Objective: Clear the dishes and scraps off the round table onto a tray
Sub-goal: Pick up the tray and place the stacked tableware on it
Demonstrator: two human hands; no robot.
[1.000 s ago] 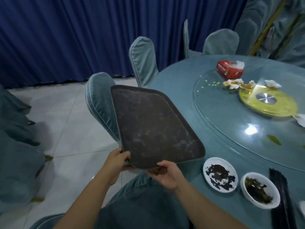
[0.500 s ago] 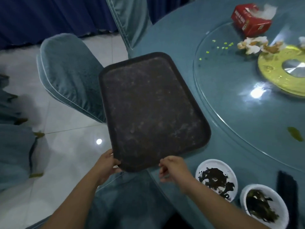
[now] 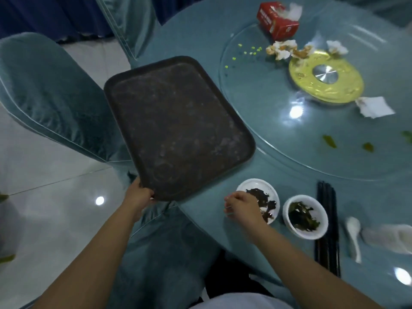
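**Right hand nearest the saucer**

The tray (image 3: 178,126), over the bench (image 3: 209,181) edge at centre frame, is gripped by the left hand (image 3: 141,194). The saucer (image 3: 256,185) lies just right of the right hand (image 3: 242,207); fingers are curled, but no grip can be discerned.

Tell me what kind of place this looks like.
Probably a restaurant banquet or private dining room: a big round table with a glass turntable, chairs in fitted fabric covers, and dark blue curtains behind. The dirty plate, bowl and serving tray fit that too.
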